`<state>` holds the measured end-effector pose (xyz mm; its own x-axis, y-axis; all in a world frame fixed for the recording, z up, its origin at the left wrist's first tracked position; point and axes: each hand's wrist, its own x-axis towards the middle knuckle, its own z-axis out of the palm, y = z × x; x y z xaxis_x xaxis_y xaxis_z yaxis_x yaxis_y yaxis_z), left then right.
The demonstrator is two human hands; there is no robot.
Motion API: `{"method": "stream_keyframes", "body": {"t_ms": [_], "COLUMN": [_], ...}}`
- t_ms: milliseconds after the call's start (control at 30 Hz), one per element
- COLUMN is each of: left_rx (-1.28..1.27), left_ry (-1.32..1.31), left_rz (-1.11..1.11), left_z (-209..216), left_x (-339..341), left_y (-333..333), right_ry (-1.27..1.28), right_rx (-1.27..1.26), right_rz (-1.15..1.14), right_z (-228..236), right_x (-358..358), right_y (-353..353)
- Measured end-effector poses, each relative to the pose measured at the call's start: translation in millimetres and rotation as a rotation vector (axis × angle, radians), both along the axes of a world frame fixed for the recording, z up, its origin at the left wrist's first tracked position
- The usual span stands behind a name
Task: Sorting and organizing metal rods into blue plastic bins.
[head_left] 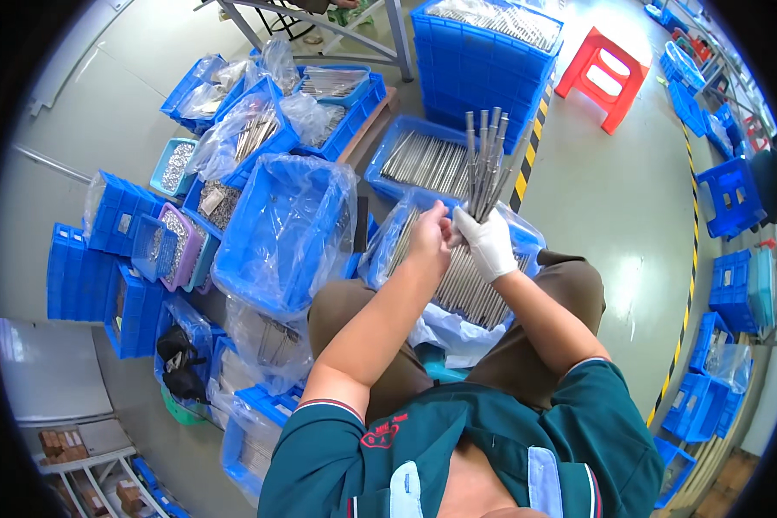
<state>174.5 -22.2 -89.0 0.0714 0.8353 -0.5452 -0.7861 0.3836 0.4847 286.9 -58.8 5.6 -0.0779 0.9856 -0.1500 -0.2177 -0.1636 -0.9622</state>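
My right hand [489, 244], in a white glove, grips a bundle of slim metal rods [485, 164] that stands up and fans out at the top. My bare left hand [429, 235] is just beside it, fingers curled in close to the gloved thumb; anything between them is too small to make out. Below both hands, between my knees, sits a plastic-lined blue bin [535, 237] filled with rows of similar metal rods [470, 293]. Just beyond it, a second blue bin [374, 171] holds more rods laid side by side.
An open blue bin [224, 274] lined with clear plastic stands to my left, among several bins of metal parts. Tall stacked blue crates [457, 82] rise ahead, near a red stool [615, 104]. Yellow-black floor tape [531, 142] runs on the right.
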Motion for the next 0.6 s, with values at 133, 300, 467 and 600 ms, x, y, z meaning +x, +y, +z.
{"method": "stream_keyframes", "body": {"t_ms": [133, 300, 467, 600], "left_rx": [0.033, 0.126, 0.211, 0.288], "left_ry": [0.158, 0.136, 0.138, 0.158], "left_rz": [-0.062, -0.037, 0.050, 0.048], "left_z": [34, 77, 101, 101], "left_x": [-17, -44, -68, -84], "left_y": [-16, -23, -22, -20], "right_ry": [-0.210, -0.413, -0.575, -0.520], "right_rx": [0.152, 0.095, 0.101, 0.030], "right_rz": [-0.012, 0.073, 0.200, 0.246], "right_z": [12, 2, 2, -4], "right_x": [31, 42, 39, 39], "right_y": [-4, -13, -24, -29]}}
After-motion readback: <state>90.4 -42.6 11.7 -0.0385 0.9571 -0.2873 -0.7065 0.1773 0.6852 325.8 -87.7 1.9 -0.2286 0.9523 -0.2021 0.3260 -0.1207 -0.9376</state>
